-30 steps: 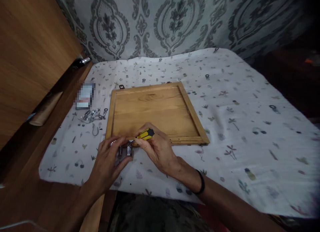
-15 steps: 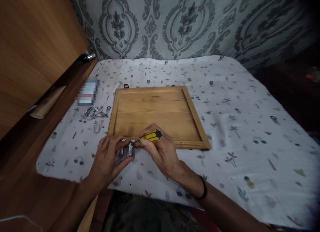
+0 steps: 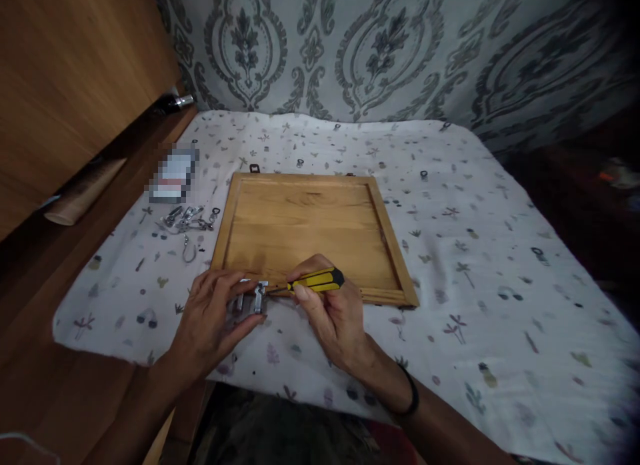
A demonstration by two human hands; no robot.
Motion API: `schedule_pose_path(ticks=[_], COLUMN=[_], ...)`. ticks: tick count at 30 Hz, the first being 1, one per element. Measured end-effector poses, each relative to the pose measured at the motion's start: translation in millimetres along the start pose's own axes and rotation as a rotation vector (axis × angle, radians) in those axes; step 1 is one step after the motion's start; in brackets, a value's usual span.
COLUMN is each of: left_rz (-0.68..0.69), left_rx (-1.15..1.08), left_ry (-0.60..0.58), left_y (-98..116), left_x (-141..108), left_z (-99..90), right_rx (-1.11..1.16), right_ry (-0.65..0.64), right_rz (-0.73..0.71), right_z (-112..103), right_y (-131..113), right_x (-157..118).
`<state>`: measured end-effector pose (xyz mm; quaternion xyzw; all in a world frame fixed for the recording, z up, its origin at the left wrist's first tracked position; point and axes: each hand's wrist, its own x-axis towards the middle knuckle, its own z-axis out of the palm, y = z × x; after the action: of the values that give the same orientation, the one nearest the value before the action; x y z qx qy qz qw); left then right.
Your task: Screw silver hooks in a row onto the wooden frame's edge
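A shallow wooden panel (image 3: 305, 225) with a raised border lies flat on the patterned cloth. At its near edge, left of the middle, my left hand (image 3: 213, 315) pinches a shiny metal latch (image 3: 260, 297) between thumb and fingers. Part of the latch is hidden behind the fingers. My right hand (image 3: 333, 311) is closed around the yellow and black handle of a screwdriver (image 3: 316, 279). The thin shaft points left, with its tip at or close to the latch; whether it touches a screw I cannot tell.
Left of the panel lies a pile of metal fittings (image 3: 187, 219), with a curved wire loop (image 3: 189, 249) beside it. Farther back is a blurred-out rectangular object (image 3: 174, 175). A brown tube (image 3: 83, 193) rests along the wooden side. Dark small plates (image 3: 255, 168) show at the panel's far edge.
The screwdriver and my right hand have shifted slightly right, and more of the shaft shows. My left hand still holds the latch. The camera view has moved a little.
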<state>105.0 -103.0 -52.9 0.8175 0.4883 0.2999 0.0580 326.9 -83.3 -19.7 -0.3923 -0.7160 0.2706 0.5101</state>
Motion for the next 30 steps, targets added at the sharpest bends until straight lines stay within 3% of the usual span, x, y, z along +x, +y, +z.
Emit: schedule_pose_path(ticks=[12, 18, 21, 24, 30], left_rz=[0.017, 0.005, 0.013, 0.018, 0.048], left_rx=[-0.002, -0.01, -0.014, -0.015, -0.025], left_ry=[0.006, -0.009, -0.004, 0.006, 0.013], left_y=[0, 0, 1, 1, 1], left_x=[1, 1, 1, 2, 3], left_z=[0.0, -1.2, -0.6, -0.1, -1.0], right_rx=[-0.058, 0.012, -0.016, -0.007, 0.152], right_ry=[0.008, -0.22, -0.262, -0.224, -0.001], right_rz=[-0.047, 0.185, 0.199, 0.147, 0.105], right_z=[-4, -16, -17, -14, -11], right_y=[-4, -18, -17, -13, -12], right_x=[0, 7, 9, 8, 4])
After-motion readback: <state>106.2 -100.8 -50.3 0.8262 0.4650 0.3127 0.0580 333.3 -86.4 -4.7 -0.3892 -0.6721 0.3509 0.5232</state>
